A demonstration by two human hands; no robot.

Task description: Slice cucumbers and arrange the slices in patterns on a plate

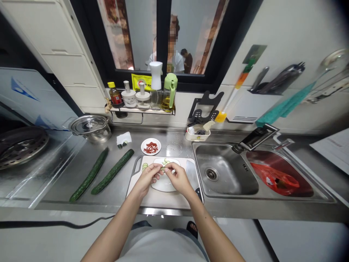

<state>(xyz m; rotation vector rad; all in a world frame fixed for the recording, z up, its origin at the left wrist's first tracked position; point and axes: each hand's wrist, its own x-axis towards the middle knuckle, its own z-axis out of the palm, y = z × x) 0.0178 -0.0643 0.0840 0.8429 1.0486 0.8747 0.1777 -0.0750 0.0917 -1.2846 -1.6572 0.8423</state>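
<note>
Over a white plate [165, 187] on the cutting board [152, 201], my left hand [149, 176] and my right hand [176, 177] meet, fingertips closed together on a small cucumber slice [163, 169]. Several cucumber slices [167, 162] rest at the far part of the plate. More slices [144, 166] lie on the board by my left hand. At the board's right side lies a knife [191, 171] with a black handle. Behind the board, a small white dish [151, 146] holds chopped red pieces. Two whole cucumbers [113, 171] [89, 174] lie to the left on the steel counter.
A lidded steel pot [91, 127] stands at the back left. Right of the board is a double sink [226, 174] with a black faucet [253, 138] and a red plastic bag [278, 178]. A rack of seasoning bottles [143, 100] hangs below the window, where people are visible.
</note>
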